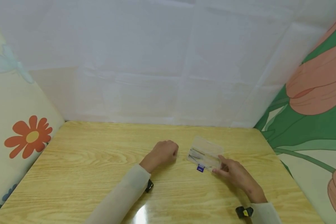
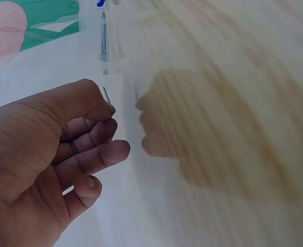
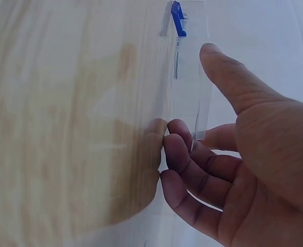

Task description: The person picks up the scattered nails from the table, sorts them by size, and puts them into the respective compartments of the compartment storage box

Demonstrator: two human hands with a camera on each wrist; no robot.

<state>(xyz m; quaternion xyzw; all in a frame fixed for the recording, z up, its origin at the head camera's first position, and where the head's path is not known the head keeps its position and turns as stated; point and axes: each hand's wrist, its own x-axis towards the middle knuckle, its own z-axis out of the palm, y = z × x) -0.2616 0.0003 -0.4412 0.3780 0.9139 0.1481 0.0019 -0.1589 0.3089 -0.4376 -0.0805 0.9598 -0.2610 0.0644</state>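
Observation:
A clear plastic box (image 1: 204, 160) lies open on the table, its transparent lid (image 1: 208, 145) tipped back on the far side. A blue latch (image 1: 200, 168) shows at its near edge. Inside lie several thin metal pieces (image 1: 197, 151), too small to identify. My right hand (image 1: 235, 174) holds the box by its right end, the thumb at the near side and fingers around the end. To the left of the box, my left hand (image 1: 163, 152) is low over the table. Its thumb and forefinger pinch a thin metal pin (image 2: 106, 95), whose lower part the fingertips hide.
The wooden table (image 1: 95, 161) has a glossy surface that mirrors both hands. A white sheet (image 1: 145, 62) hangs behind it. Flower-patterned panels (image 1: 30, 137) stand at the left and right sides. Each wrist carries a black strap-on device (image 1: 244, 212).

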